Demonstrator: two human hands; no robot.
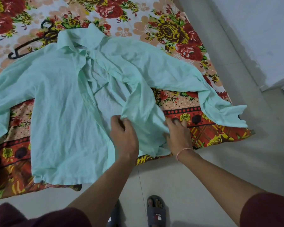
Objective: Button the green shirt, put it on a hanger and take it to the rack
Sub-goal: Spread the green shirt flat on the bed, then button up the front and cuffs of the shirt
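Note:
A pale green shirt (61,102) lies spread on a flowered bedsheet (138,18), collar away from me, its front open and both sleeves stretched out to the sides. My left hand (124,135) pinches the inner edge of the shirt's right front panel between thumb and fingers. At that panel's outer side, near the hem, my right hand (179,135) grips the cloth, with its fingertips reaching onto the sheet. A black hanger (31,42) lies on the sheet beyond the shirt's left shoulder, partly hidden under the collar.
The bed's near edge runs across the lower part of the view, with pale tiled floor (195,174) below and to the right. My feet in dark slippers (156,212) stand close to the bed. A white wall (261,30) rises at the right.

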